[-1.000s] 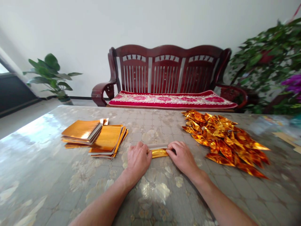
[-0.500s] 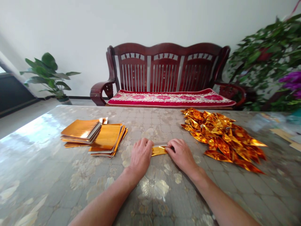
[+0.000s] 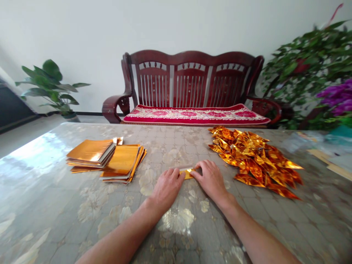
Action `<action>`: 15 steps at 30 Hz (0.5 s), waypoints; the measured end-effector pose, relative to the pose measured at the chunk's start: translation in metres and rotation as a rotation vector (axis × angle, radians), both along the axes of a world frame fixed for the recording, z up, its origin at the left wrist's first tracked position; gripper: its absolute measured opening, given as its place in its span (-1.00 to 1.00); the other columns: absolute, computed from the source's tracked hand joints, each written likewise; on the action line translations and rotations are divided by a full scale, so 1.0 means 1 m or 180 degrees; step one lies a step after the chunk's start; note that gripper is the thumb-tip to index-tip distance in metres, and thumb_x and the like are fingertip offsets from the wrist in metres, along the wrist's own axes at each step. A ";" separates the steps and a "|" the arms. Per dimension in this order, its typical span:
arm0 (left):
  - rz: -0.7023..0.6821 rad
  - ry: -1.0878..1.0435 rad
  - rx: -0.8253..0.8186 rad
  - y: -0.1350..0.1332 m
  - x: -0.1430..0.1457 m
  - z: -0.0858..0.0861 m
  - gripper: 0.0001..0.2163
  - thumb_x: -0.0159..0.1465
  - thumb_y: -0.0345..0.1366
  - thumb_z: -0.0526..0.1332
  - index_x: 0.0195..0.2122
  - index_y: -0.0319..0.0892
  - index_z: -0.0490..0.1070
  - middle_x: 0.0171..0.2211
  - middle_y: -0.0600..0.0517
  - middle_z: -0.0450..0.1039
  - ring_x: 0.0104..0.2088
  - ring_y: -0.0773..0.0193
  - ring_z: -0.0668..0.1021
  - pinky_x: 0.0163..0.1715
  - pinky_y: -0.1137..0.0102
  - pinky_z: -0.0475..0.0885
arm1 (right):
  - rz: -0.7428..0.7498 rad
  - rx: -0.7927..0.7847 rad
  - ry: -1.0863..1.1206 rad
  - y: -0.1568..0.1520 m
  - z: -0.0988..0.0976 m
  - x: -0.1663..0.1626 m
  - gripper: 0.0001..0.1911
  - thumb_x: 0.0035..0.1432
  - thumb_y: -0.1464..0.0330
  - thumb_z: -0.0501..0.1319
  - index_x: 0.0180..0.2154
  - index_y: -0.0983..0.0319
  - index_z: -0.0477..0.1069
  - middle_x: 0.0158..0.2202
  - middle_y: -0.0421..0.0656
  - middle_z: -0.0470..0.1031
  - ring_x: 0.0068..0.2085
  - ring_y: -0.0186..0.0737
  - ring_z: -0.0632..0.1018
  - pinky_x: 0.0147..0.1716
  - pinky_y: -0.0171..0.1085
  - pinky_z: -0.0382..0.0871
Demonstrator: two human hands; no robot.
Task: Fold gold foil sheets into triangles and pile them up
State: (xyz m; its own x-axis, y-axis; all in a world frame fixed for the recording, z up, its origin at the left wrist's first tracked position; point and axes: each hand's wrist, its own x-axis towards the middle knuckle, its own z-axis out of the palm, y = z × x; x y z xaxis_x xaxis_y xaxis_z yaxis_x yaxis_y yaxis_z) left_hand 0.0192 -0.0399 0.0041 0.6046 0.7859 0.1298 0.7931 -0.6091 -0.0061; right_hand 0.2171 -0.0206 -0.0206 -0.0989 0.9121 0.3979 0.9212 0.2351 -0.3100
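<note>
- Your left hand [image 3: 166, 187] lies on the table [image 3: 55, 205] on your side of the bench [image 3: 189, 80], level with its middle backrest panel; its fingers are curled down and close on the left end of the folded gold strip [image 3: 188, 172], pressing it to the tabletop
- Your right hand [image 3: 210, 179] lies just beside the left one, in front of the same middle stretch of the bench; its fingers are bent and grip the strip's right end; the thumb is hidden under the hand
- The folded gold strip lies flat on the table between your two hands, straight out from the bench's centre; only a short piece shows between the fingertips, with a pale edge along the side nearer the bench
- The stacks of gold sheets [image 3: 110, 157] sit on the table in front of the bench's left armrest, well apart from your hands
- The pile of folded gold pieces [image 3: 255, 157] spreads on the table in front of the bench's right end, near your right hand but not touching it
- A red cushion [image 3: 192, 113] covers the bench seat; a potted plant [image 3: 52, 84] stands on the floor to the bench's left; a leafy bush [image 3: 310, 69] stands by its right armrest
</note>
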 end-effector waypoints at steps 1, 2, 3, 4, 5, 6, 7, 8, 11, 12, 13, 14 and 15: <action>0.0016 -0.0014 -0.0008 -0.001 0.000 -0.001 -0.76 0.40 -0.36 0.10 0.08 -0.11 0.33 -0.14 -0.04 0.41 -0.10 0.09 0.48 -0.13 0.24 0.46 | -0.0010 0.0011 -0.0001 0.000 0.000 0.000 -0.87 0.19 0.27 0.28 -0.30 0.18 0.40 -0.28 -0.14 0.50 -0.17 -0.07 0.44 -0.16 -0.16 0.25; 0.0038 -0.0018 -0.0024 -0.001 0.000 -0.001 -0.75 0.40 -0.36 0.11 0.09 -0.11 0.33 -0.13 -0.04 0.41 -0.09 0.10 0.48 -0.12 0.25 0.46 | -0.0012 0.0020 0.0007 0.000 0.000 0.001 -0.87 0.19 0.26 0.28 -0.30 0.18 0.40 -0.28 -0.14 0.50 -0.17 -0.07 0.45 -0.17 -0.16 0.25; 0.0064 -0.0008 -0.0049 -0.002 0.000 -0.001 -0.75 0.40 -0.37 0.11 0.09 -0.11 0.33 -0.12 -0.04 0.41 -0.08 0.10 0.48 -0.11 0.25 0.47 | -0.0014 0.0028 0.0022 0.000 0.000 0.001 -0.87 0.19 0.27 0.28 -0.30 0.17 0.40 -0.28 -0.14 0.50 -0.18 -0.07 0.45 -0.17 -0.17 0.25; 0.0094 0.0014 -0.0078 -0.003 0.001 -0.001 -0.74 0.39 -0.37 0.11 0.09 -0.12 0.32 -0.12 -0.05 0.42 -0.07 0.10 0.47 -0.10 0.25 0.47 | -0.0019 0.0033 0.0037 0.000 0.000 0.001 -0.87 0.20 0.27 0.28 -0.30 0.17 0.40 -0.28 -0.14 0.50 -0.18 -0.07 0.45 -0.17 -0.17 0.26; 0.0118 0.0042 -0.0109 -0.003 0.001 -0.001 -0.74 0.39 -0.38 0.12 0.10 -0.12 0.32 -0.11 -0.05 0.42 -0.06 0.10 0.47 -0.09 0.25 0.48 | -0.0027 0.0036 0.0050 0.000 0.000 0.001 -0.87 0.20 0.27 0.28 -0.30 0.17 0.40 -0.28 -0.14 0.51 -0.18 -0.07 0.45 -0.18 -0.17 0.26; 0.0137 0.0069 -0.0137 -0.004 0.001 -0.001 -0.73 0.38 -0.39 0.12 0.10 -0.13 0.32 -0.10 -0.06 0.42 -0.06 0.10 0.47 -0.09 0.25 0.48 | -0.0037 0.0037 0.0059 0.000 0.000 0.002 -0.87 0.19 0.27 0.28 -0.30 0.17 0.40 -0.28 -0.14 0.51 -0.19 -0.07 0.45 -0.18 -0.17 0.26; 0.0151 0.0092 -0.0158 -0.005 0.001 0.000 -0.72 0.38 -0.40 0.12 0.10 -0.14 0.31 -0.10 -0.06 0.42 -0.06 0.10 0.48 -0.09 0.25 0.48 | -0.0044 0.0037 0.0066 0.000 0.000 0.002 -0.88 0.19 0.27 0.28 -0.31 0.17 0.40 -0.28 -0.15 0.51 -0.20 -0.07 0.45 -0.19 -0.17 0.26; 0.0160 0.0107 -0.0174 -0.005 0.002 0.000 -0.72 0.38 -0.41 0.12 0.11 -0.14 0.31 -0.09 -0.06 0.42 -0.06 0.09 0.48 -0.10 0.25 0.49 | -0.0043 0.0035 0.0074 0.000 0.001 0.002 -0.88 0.19 0.28 0.28 -0.31 0.17 0.40 -0.29 -0.15 0.51 -0.20 -0.07 0.45 -0.19 -0.17 0.26; 0.0182 0.0134 -0.0225 -0.007 0.003 0.001 -0.73 0.38 -0.42 0.11 0.09 -0.16 0.31 -0.09 -0.08 0.42 -0.06 0.09 0.47 -0.10 0.24 0.49 | -0.0006 0.0064 0.0096 -0.001 0.002 0.001 -0.91 0.20 0.31 0.25 -0.35 0.16 0.40 -0.31 -0.16 0.51 -0.21 -0.09 0.45 -0.20 -0.17 0.25; 0.0195 0.0141 -0.0242 -0.007 0.003 0.001 -0.74 0.38 -0.42 0.11 0.08 -0.16 0.32 -0.08 -0.09 0.42 -0.06 0.09 0.47 -0.09 0.24 0.49 | 0.0008 0.0100 0.0082 -0.002 0.003 0.001 -0.91 0.21 0.32 0.25 -0.36 0.16 0.41 -0.32 -0.16 0.51 -0.21 -0.09 0.45 -0.20 -0.17 0.25; 0.0206 0.0147 -0.0256 -0.008 0.004 0.000 -0.75 0.38 -0.42 0.10 0.07 -0.17 0.32 -0.08 -0.10 0.42 -0.05 0.09 0.47 -0.09 0.25 0.48 | 0.0028 0.0146 0.0049 -0.003 0.004 0.001 -0.91 0.21 0.33 0.24 -0.37 0.16 0.41 -0.32 -0.15 0.50 -0.21 -0.09 0.45 -0.20 -0.17 0.25; 0.0216 0.0150 -0.0264 -0.008 0.004 0.000 -0.75 0.38 -0.42 0.10 0.07 -0.17 0.33 -0.08 -0.10 0.42 -0.05 0.10 0.47 -0.09 0.25 0.48 | 0.0063 0.0188 -0.0005 -0.005 0.005 0.001 -0.90 0.22 0.34 0.23 -0.37 0.16 0.42 -0.32 -0.15 0.51 -0.21 -0.09 0.45 -0.20 -0.17 0.25; 0.0226 0.0149 -0.0264 -0.009 0.005 -0.001 -0.75 0.38 -0.43 0.09 0.07 -0.18 0.33 -0.07 -0.11 0.42 -0.05 0.10 0.47 -0.09 0.25 0.47 | 0.0109 0.0226 -0.0072 -0.006 0.006 0.000 -0.90 0.23 0.35 0.23 -0.37 0.16 0.43 -0.31 -0.14 0.51 -0.20 -0.09 0.45 -0.19 -0.17 0.26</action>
State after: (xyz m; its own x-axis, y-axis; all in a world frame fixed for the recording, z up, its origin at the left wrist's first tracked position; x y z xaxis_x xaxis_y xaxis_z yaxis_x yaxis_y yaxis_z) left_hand 0.0239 -0.0487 0.0032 0.5509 0.8338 0.0355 0.8343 -0.5513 0.0038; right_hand 0.2175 -0.0269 -0.0149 -0.1393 0.8776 0.4588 0.9188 0.2873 -0.2705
